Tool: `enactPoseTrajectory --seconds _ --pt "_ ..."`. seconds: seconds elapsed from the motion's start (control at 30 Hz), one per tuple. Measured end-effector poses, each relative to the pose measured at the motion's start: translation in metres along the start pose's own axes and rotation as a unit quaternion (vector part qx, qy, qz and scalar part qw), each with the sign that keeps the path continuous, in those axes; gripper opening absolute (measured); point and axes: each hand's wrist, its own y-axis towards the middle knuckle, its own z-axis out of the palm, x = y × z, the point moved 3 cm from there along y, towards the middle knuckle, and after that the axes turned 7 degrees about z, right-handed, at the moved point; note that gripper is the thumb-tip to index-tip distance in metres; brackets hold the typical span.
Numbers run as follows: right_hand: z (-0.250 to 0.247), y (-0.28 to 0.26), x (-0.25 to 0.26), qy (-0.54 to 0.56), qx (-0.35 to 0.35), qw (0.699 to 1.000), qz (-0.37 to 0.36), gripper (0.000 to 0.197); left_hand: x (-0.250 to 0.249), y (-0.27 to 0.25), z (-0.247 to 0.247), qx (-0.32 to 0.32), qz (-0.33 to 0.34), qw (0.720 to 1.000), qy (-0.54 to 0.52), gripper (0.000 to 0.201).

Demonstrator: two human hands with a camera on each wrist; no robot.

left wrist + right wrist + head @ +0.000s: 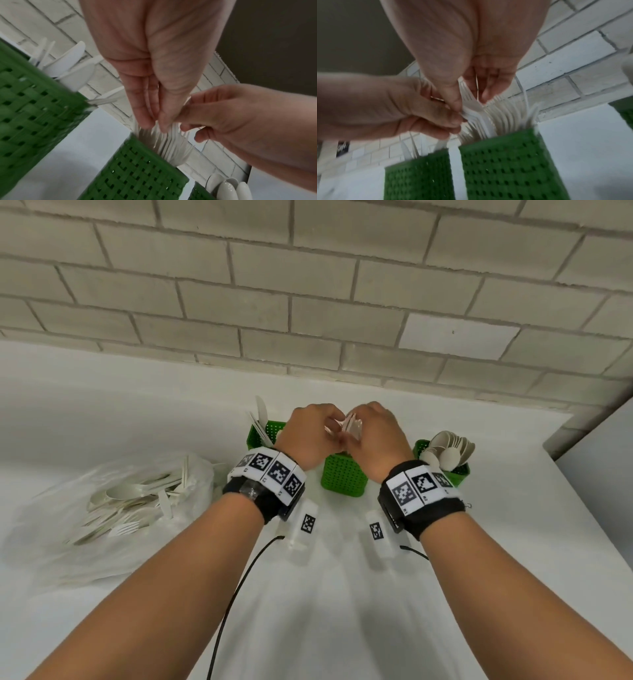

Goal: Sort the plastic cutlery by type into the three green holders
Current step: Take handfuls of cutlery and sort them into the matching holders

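Together, the left hand (310, 433) and right hand (376, 436) are meeting directly above the middle green holder (344, 475), each pinching with curled fingers at the white forks (476, 108) whose tines are sticking up out of it. To its left the knife holder (265, 436) is standing, to its right the spoon holder (452, 474), while unsorted cutlery is lying in a clear plastic bag (113, 508) on the white counter (342, 611), well apart on the left.

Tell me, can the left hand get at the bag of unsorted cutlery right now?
Probably not yet: the left hand is pinching forks with the right hand; the bag lies unobstructed beside it.
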Motion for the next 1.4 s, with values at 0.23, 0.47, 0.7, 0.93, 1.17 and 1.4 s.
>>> enactPoseTrajectory --seconds 0.23,0.47,0.7,0.93,1.17,1.4 --pt "0.023 -0.014 -0.004 -0.161 0.054 0.983 -0.067 0.047 0.003 -0.032 -0.022 -0.075 -0.055 0.992 -0.085 0.04" --pt "0.031 -0.036 0.09 0.126 0.003 0.976 -0.18 0.029 0.046 -0.108 -0.126 -0.105 -0.088 0.985 0.103 0.006" --pt "0.123 -0.051 0.197 0.082 0.272 0.928 -0.24 0.025 0.13 -0.205 -0.213 -0.021 -0.336 0.894 0.297 0.03" --pt "0.191 -0.044 0.248 -0.29 0.313 0.869 -0.251 0.09 0.161 -0.226 -0.212 0.116 -0.296 0.932 0.176 0.083" --pt "0.214 -0.043 0.268 -0.255 0.335 0.87 -0.256 0.099 0.169 -0.213 -0.235 0.065 -0.174 0.978 0.095 0.091" --pt "0.218 -0.033 0.283 -0.203 0.363 0.891 -0.184 0.06 0.176 -0.206 -0.234 0.049 -0.122 0.989 0.066 0.089"
